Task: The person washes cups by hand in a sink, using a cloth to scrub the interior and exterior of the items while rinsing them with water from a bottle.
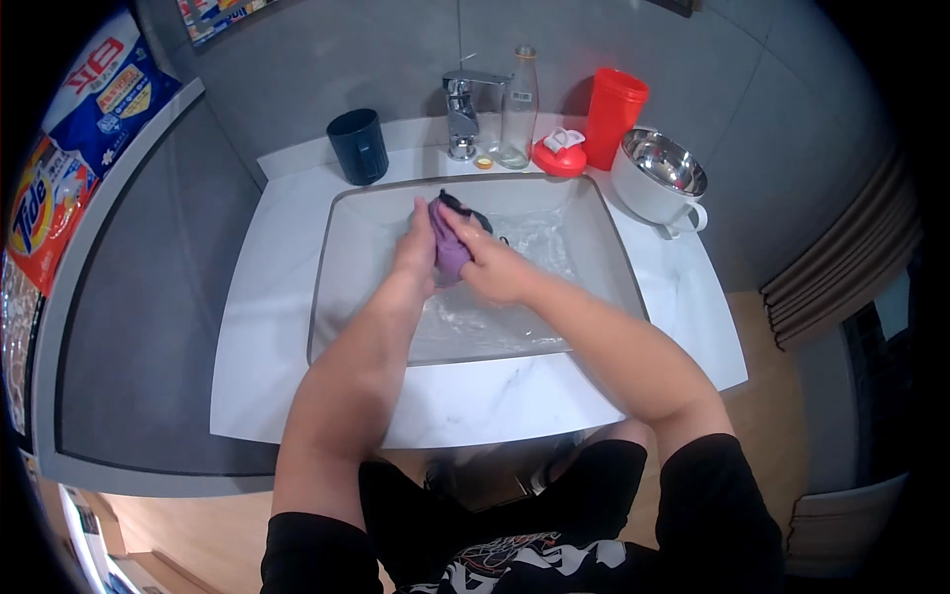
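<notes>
at the sink (346,267), left hand (417,247) and right hand (492,267) grip the purple cloth (450,253), pressed between them over the water (549,247); the tap (461,119) stands behind, between mug (356,148) and bottle (521,104).

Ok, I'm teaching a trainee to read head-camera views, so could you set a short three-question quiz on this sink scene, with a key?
1. True or false: the dark mug stands to the left of the faucet.
2. What colour is the cloth between the left hand and the right hand? A) green B) purple C) orange
3. Fill in the blank: the white cup with a shiny metal inside stands on the counter to the ____ of the sink, from the person's side.

Key: 1. True. 2. B. 3. Right.
</notes>
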{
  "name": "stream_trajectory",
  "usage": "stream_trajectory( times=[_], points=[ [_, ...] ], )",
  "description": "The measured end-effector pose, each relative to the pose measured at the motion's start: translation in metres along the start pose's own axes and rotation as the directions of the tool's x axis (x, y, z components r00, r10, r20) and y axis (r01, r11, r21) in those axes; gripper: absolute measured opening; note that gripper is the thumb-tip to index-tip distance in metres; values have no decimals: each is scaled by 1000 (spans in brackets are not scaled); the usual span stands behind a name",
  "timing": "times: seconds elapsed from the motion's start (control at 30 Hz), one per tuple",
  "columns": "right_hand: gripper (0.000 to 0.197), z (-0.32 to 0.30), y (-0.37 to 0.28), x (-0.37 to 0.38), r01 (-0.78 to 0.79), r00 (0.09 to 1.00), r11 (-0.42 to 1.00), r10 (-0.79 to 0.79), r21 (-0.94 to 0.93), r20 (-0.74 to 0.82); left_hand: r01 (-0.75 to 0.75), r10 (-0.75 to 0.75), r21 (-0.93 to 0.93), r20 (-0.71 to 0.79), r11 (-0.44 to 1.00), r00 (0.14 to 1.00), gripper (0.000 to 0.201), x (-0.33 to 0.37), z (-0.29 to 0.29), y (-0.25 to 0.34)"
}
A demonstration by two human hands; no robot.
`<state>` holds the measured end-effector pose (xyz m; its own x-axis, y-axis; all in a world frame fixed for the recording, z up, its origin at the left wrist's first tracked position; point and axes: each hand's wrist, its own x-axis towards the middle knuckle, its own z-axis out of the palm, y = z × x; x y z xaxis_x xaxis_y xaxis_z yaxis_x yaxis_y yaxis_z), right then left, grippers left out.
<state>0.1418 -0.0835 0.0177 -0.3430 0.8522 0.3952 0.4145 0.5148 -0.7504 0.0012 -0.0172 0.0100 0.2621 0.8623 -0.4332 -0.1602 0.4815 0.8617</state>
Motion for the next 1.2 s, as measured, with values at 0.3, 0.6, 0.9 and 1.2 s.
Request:
stream_trajectory(
  times=[0.3,0.6,0.9,1.2],
  points=[
    [38,-37,29,11,-310,919,949,313,51,-238,-184,198,539,31,822,980,98,-5,18,-6],
    [41,-46,20,17,-679,672,684,725,268,-149,-452,263,871,398,193,879,106,-50,32,10],
    [50,-47,63,-6,-595,787,643,588,-482,-187,-59,275,998,53,15,960,101,-50,29,17],
    [41,-47,38,-12,-542,693,541,721,-643,24,-10,126,1000,10,-1,992,82,-44,27,13]
  ],
)
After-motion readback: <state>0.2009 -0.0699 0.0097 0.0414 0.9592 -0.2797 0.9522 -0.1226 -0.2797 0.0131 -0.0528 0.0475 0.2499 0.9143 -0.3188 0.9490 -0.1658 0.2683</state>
